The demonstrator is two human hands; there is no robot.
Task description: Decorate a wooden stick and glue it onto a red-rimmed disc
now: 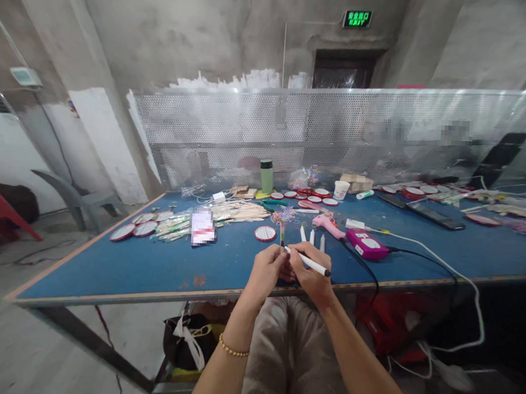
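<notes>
The stick (282, 233) is between the two hands, near the front edge of the worktop (130, 278), its banded end pointing away from the person. The left hand (265, 270) has a narrow grip on its near end, finger and thumb pinched together, which probably steadies it while leaving its far length exposed. The right hand (314, 276) has its grip closed around a white pen (312, 263), held slantwise with the dark end out to the right and the other end close to the stick. The hands meet or nearly meet there, likely for fine control; whether the pen touches the stick is too small to tell.

Just beyond the right hand, more pens (312, 238) lie side by side, seemingly kept within easy reach. A red-rimmed disc (265, 233) lies alone to the left of the stick, and a tangle of threads (288, 215) is behind it. To the right are a pink tool (329, 226) with a black cord and a purple box (366, 245), wired and set aside from the hands.

Farther left, a packet (204, 226) lies by a spread of wooden sticks (244, 211), with more discs (145, 228) toward the worktop's left edge. At the back, a green bottle (266, 178) and a paper cup (341, 190) stand upright before a mesh screen (232, 116), perhaps to keep them away from the hands.
</notes>
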